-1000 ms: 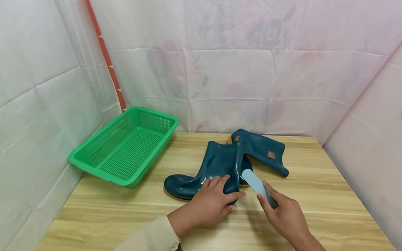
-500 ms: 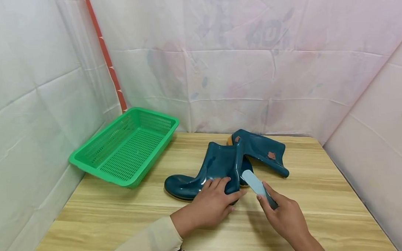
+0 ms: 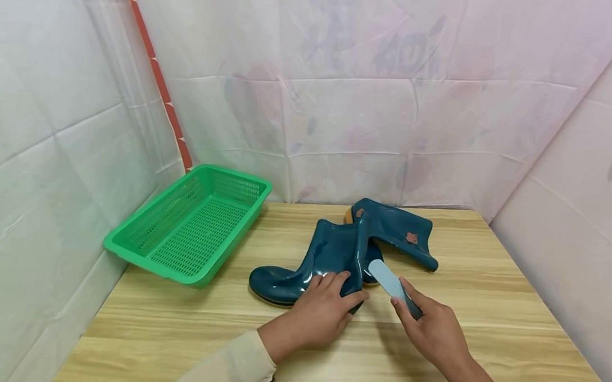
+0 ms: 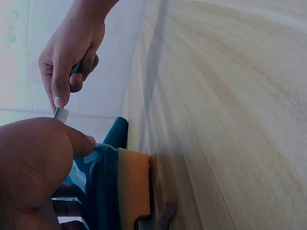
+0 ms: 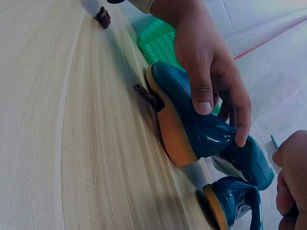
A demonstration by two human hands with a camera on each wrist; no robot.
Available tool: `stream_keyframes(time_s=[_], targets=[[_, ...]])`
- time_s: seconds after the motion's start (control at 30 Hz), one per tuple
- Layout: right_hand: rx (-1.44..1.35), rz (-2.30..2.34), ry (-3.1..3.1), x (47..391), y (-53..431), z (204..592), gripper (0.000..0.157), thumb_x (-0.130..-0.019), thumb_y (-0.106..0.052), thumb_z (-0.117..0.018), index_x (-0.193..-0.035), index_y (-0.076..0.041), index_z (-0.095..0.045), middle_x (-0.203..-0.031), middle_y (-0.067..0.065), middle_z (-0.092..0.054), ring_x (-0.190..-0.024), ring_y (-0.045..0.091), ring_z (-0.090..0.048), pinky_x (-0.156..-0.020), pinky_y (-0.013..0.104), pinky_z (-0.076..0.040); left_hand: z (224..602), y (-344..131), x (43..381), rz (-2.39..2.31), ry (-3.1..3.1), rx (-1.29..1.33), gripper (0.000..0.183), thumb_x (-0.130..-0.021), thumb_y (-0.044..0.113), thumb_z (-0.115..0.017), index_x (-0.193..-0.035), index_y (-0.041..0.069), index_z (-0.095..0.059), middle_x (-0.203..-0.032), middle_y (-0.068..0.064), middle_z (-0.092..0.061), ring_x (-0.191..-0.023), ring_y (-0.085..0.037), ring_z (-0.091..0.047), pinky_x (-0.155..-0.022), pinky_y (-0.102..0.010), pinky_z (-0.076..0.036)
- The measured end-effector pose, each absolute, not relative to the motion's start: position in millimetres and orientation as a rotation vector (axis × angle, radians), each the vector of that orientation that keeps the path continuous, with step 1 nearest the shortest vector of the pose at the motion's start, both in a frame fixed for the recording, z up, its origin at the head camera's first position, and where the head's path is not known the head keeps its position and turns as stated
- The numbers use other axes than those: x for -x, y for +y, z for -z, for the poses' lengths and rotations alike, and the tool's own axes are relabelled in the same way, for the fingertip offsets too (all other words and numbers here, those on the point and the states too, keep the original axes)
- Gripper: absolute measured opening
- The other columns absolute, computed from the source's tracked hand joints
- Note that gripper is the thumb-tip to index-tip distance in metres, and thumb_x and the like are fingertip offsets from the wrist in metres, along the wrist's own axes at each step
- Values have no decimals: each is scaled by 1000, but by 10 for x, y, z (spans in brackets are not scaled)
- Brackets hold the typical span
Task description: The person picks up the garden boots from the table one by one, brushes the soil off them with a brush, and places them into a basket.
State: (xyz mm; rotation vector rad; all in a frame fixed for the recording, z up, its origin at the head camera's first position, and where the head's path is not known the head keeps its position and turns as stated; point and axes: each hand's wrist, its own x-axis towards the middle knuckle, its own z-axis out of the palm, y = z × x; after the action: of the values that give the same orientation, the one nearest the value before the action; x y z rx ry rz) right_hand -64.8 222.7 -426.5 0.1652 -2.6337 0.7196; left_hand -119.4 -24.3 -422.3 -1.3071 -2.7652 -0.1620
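A dark teal rain boot point(image 3: 284, 285) with an orange sole point(image 5: 178, 136) stands on the table, toe to the left. My left hand point(image 3: 317, 311) grips it low at the heel, thumb on the near side and fingers over the lower shaft. Pinched between the thumb and fingers of my right hand point(image 3: 437, 330) is a light blue brush point(image 3: 388, 278). Its pale bristles point(image 4: 62, 115) show in the left wrist view. The brush head points at the back of the boot. Behind lies a second teal boot point(image 3: 395, 219) with brown patches on it, its shaft toward the right.
A green perforated basket point(image 3: 195, 273) sits at the left of the wooden table point(image 3: 164, 336). Small dark brown scraps point(image 5: 103, 17) lie on the table near the first boot. White cloth walls point(image 3: 354, 127) close off the back and both sides.
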Motion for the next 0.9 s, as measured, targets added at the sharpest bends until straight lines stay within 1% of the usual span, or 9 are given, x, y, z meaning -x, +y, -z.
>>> stream_keyframes(time_s=[0.17, 0.27, 0.47, 0.57, 0.67, 0.73, 0.8, 0.9], targets=[[-169, -726, -2627, 646, 2231, 4271, 50, -94, -25, -77, -137, -3, -65, -100, 23, -74, -73, 17, -68, -62, 41, -54, 4226, -311, 1202, 185, -2759, 1306, 48, -104, 34, -62, -151, 38, -51, -155, -11, -43, -137, -29, -44, -106, -53, -40], [-168, -728, -2630, 646, 2234, 4275, 50, -94, -25, -77, -137, -3, -65, -101, 23, -74, -73, 17, -67, -62, 41, -54, 4217, -347, 1205, 207, -2749, 1303, 47, -102, 32, -65, -148, 38, -55, -153, -11, -46, -137, -29, -45, -105, -51, -41], [-150, -736, -2655, 642, 2239, 4270, 50, -95, -27, -76, -138, -4, -65, -100, 21, -75, -69, 13, -61, -61, 36, -52, 4222, -380, 1220, 265, -2709, 1290, 45, -98, 25, -72, -140, 36, -61, -147, -9, -50, -134, -29, -47, -106, -50, -41], [-142, -737, -2665, 643, 2240, 4264, 50, -96, -28, -76, -138, -4, -65, -99, 21, -75, -67, 13, -58, -59, 34, -50, 4243, -395, 1227, 284, -2693, 1268, 41, -99, 19, -70, -136, 36, -64, -143, -9, -51, -132, -28, -48, -106, -50, -41], [-137, -728, -2668, 655, 2244, 4266, 50, -95, -27, -76, -138, -3, -65, -96, 20, -75, -65, 14, -56, -57, 32, -46, 4263, -404, 1238, 292, -2684, 1251, 40, -99, 16, -69, -133, 35, -65, -142, -9, -51, -131, -28, -48, -107, -50, -41], [-128, -719, -2682, 666, 2248, 4271, 51, -95, -28, -76, -139, -4, -64, -90, 17, -75, -62, 13, -53, -55, 30, -43, 4265, -402, 1246, 291, -2690, 1248, 42, -98, 15, -71, -134, 36, -64, -141, -9, -51, -131, -29, -48, -107, -51, -41], [-119, -715, -2699, 675, 2253, 4281, 51, -96, -29, -75, -139, -4, -64, -86, 14, -74, -60, 12, -51, -53, 28, -40, 4257, -382, 1260, 275, -2705, 1240, 46, -98, 18, -71, -139, 37, -62, -141, -10, -51, -131, -29, -49, -107, -52, -41], [-107, -713, -2733, 697, 2246, 4297, 53, -96, -30, -75, -141, -4, -63, -76, 7, -70, -56, 11, -48, -50, 27, -37, 4224, -330, 1289, 255, -2764, 1204, 52, -101, 27, -66, -149, 42, -52, -141, -11, -50, -127, -28, -49, -106, -53, -41]])
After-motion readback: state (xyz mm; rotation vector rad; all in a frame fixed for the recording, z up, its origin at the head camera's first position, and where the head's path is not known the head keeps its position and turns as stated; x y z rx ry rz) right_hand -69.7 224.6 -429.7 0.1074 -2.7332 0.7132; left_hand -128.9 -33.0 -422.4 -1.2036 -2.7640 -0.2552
